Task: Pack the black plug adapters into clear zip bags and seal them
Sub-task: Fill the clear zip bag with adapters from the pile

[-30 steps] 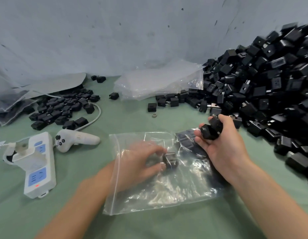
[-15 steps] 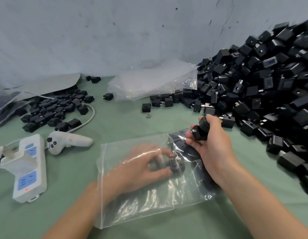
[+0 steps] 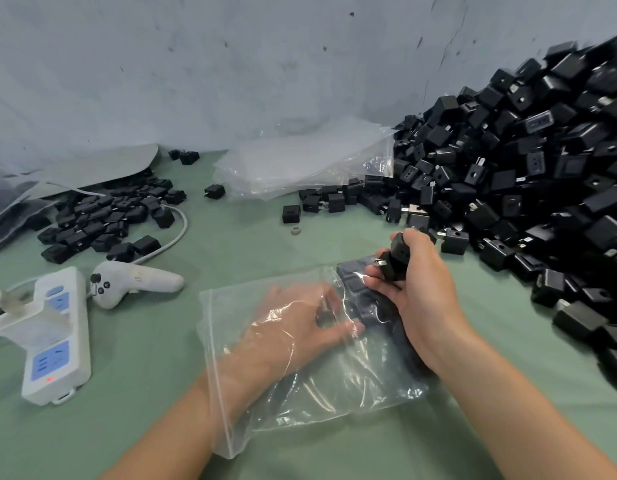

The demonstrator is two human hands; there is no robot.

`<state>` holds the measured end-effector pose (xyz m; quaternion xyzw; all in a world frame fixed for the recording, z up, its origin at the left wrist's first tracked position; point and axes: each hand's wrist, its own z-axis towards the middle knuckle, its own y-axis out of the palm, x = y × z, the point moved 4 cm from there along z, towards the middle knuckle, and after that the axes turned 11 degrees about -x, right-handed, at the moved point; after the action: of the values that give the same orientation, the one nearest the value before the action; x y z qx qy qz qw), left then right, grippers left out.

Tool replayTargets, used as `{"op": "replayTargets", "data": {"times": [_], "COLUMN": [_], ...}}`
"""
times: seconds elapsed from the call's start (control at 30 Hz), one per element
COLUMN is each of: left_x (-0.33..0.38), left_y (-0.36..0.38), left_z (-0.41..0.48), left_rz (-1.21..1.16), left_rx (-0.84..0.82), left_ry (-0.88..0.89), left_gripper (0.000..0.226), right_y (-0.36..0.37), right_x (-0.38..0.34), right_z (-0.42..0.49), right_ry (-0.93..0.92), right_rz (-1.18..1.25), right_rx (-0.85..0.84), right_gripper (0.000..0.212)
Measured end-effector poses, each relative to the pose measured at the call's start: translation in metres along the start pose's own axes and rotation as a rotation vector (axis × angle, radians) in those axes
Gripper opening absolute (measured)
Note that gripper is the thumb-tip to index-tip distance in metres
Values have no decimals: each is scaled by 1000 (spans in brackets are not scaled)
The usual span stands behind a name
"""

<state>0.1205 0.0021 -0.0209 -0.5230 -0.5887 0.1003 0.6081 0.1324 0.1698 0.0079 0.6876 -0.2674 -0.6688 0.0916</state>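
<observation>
1. White controller point(image 3: 137, 280), left of centre: a faint grey mark on the handle, too blurred to read.
2. White power strip point(image 3: 54, 341), lower left: a small red light near its lower end; no legible lettering.
3. Black plug adapters point(image 3: 397, 252) gripped in my right hand point(image 3: 421, 299), right of centre: no legible marking.

On my feed it's mostly a heap of matte black square plastic plug adapters point(image 3: 508, 188) on a plain sage-green tabletop point(image 3: 144, 427). There's a clear glossy zip bag point(image 3: 334, 386), a white plastic power strip point(image 3: 75, 323) with blue sockets and a red light, and a pale, speckled grey-blue wall point(image 3: 231, 64).
</observation>
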Motion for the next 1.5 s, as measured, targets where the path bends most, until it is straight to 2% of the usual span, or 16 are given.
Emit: {"op": "replayTargets", "data": {"times": [0.13,0.23,0.3,0.5,0.57,0.67,0.77,0.9,0.97,1.03,1.1,1.2,1.27,1.37,1.43,1.5], "left_x": [-1,-1,-6,-25,-33,-41,-51,-76,-62,-29,6,31,29,14,1,-19], "left_y": [-6,-16,-16,-13,-15,-19,-30,-72,-90,-93,-80,-59,-54,-48,-50,-63], "left_z": [-9,-34,-50,-85,-93,-103,-116,-143,-146,-138,-127,-113,-111,-117,-126,-144], "left_rz": [-7,140,187,294,247,160,13,-308,-430,-538,-599,-732,-837,-858,-817,-681], "left_rx": [-44,130,192,290,278,259,278,716,845,763,485,222,239,218,214,321], "left_ry": [7,243,330,376,320,282,257,-49,32,195,300,309,240,167,166,146], "left_gripper": [59,35,34,35,35,31,30,42,44,39,21,41,51,47,37,31], "right_y": [2,8,13,20,16,4,-7,-3,13,36,60,82,88,95,97,93], "right_x": [3,2,-2,-6,-12,-19,-18,-35,-36,-30,-25,-22,-22,-14,-3,4], "right_z": [1,5,12,15,11,7,4,-4,-16,-32,-49,-65,-74,-87,-92,-91], "right_ry": [-120,-188,-181,-67,-86,-165,-131,-180,-155,-122,-143,-346,-468,-604,-559,-458], "right_rz": [-202,-341,-348,-226,-179,-312,-321,-264,-314,-464,-625,-1205,-1465,-1559,-1568,-1591], "right_rx": [-48,-106,-130,-181,-172,-120,-80,-99,-219,-405,-579,-659,-637,-680,-744,-756], "right_gripper": [12,13,12,14,18,19,20,38,53,66,68,51,43,53,73,87]}}
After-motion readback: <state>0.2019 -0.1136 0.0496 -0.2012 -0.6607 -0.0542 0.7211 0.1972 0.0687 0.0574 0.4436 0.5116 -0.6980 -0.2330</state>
